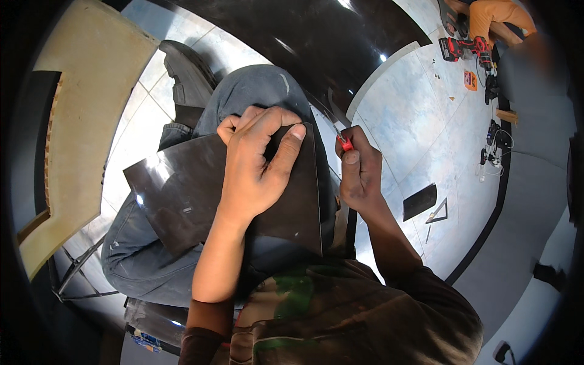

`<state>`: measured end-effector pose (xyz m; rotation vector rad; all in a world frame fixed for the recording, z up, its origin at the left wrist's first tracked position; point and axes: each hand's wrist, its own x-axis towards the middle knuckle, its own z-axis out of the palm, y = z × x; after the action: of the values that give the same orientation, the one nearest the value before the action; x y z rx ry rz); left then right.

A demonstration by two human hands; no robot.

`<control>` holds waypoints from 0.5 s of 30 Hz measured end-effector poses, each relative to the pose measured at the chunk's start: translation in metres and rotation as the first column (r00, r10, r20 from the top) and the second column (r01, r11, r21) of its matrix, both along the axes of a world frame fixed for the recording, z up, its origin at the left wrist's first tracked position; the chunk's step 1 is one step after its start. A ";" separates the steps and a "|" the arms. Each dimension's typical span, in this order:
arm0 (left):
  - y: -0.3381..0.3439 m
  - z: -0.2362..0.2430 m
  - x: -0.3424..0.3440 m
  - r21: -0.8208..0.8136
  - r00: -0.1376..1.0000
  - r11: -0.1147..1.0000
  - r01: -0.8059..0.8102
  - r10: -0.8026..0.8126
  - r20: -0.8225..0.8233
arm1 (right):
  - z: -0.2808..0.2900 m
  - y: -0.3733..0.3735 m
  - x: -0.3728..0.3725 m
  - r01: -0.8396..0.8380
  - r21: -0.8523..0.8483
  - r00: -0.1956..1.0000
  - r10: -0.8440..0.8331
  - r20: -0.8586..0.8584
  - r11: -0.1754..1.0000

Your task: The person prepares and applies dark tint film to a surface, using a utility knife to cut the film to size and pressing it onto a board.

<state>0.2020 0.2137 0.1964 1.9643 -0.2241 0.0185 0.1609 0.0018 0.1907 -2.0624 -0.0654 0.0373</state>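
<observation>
Across my lap lies a dark, glossy flat panel [188, 188], tilted over my jeans. My left hand [258, 152] grips its far right edge near the corner, thumb on the upper face and fingers curled over the far edge. Just right of that edge, my right hand [360, 167] is closed round a small red-handled tool [344, 143]. The tool's thin metal blade points away from me, apart from the panel as far as I can see. Most of its handle is hidden in my fist, so its exact kind is unclear.
A large dark glossy sheet [292, 42] spans the far side. On the tiled floor to the right lie a small dark piece [420, 202], a triangular set square [438, 211] and a red-black cordless drill [465, 50]. Another person's orange-clad limb [502, 17] shows far right. A cream board [91, 55] stands left.
</observation>
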 end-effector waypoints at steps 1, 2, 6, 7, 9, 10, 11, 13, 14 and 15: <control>0.000 -0.003 -0.001 -0.012 1.000 1.000 0.005 -0.005 0.011 | -0.003 -0.002 0.002 -0.014 -0.009 0.999 0.015 0.040 1.000; 0.000 -0.006 0.000 -0.024 1.000 1.000 0.010 -0.009 0.023 | -0.006 -0.001 0.006 -0.029 -0.019 0.996 0.031 0.080 0.999; 0.001 -0.016 -0.001 -0.046 0.998 0.998 0.032 -0.029 0.059 | -0.029 -0.001 0.018 -0.079 -0.116 0.966 0.105 0.235 0.990; 0.001 -0.017 -0.001 -0.055 0.997 0.998 0.026 -0.022 0.068 | -0.037 -0.004 0.022 -0.090 -0.128 0.955 0.122 0.271 0.988; 0.000 -0.019 -0.002 -0.070 0.996 0.997 0.015 -0.008 0.088 | -0.047 -0.006 0.028 -0.086 -0.141 0.945 0.126 0.302 0.986; 0.001 -0.020 -0.003 -0.073 0.996 0.997 0.019 -0.013 0.085 | -0.051 -0.006 0.030 -0.084 -0.146 0.940 0.127 0.318 0.986; 0.002 -0.019 -0.002 -0.076 0.997 0.997 0.024 -0.018 0.081 | -0.053 -0.007 0.033 -0.092 -0.145 0.933 0.136 0.334 0.985; 0.003 -0.019 -0.002 -0.075 0.997 0.997 0.030 -0.024 0.079 | -0.056 -0.006 0.037 -0.103 -0.135 0.918 0.147 0.369 0.985; 0.002 -0.019 -0.002 -0.072 0.997 0.997 0.030 -0.024 0.080 | -0.057 -0.005 0.039 -0.106 -0.138 0.914 0.151 0.377 0.985; 0.002 -0.020 -0.002 -0.071 0.996 0.997 0.031 -0.025 0.081 | -0.056 -0.005 0.040 -0.108 -0.143 0.910 0.155 0.385 0.984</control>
<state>0.1999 0.2157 0.1768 1.8895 -0.2999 0.0858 0.2011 -0.0032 0.1344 -2.1537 -0.4634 -0.3016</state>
